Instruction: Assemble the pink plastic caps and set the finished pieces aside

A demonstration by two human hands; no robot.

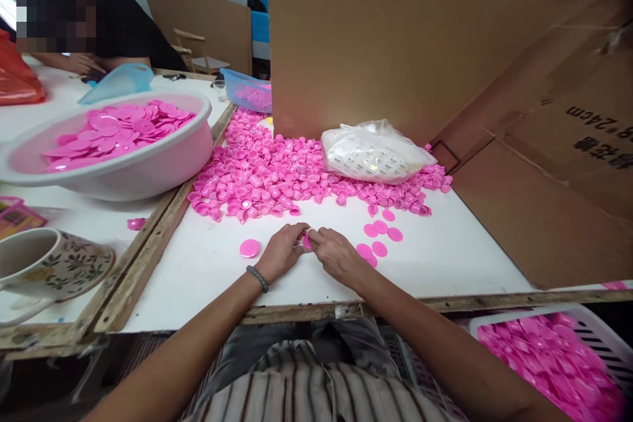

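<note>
Close together over the white tabletop, my left hand and my right hand both have their fingers closed on a small pink plastic piece. Most of that piece is hidden by the fingers, so its exact shape is unclear. Left of my left hand lies a flat pink disc. Several more thin pink discs are scattered to the right of my right hand. Beyond both hands spreads a big heap of tiny pink toy cups.
A clear bag of printed white labels rests on the heap, before tall cardboard. At left stand a basin of pink discs and a floral mug. A white basket of pink pieces sits low right. Another person leans over the far-left table.
</note>
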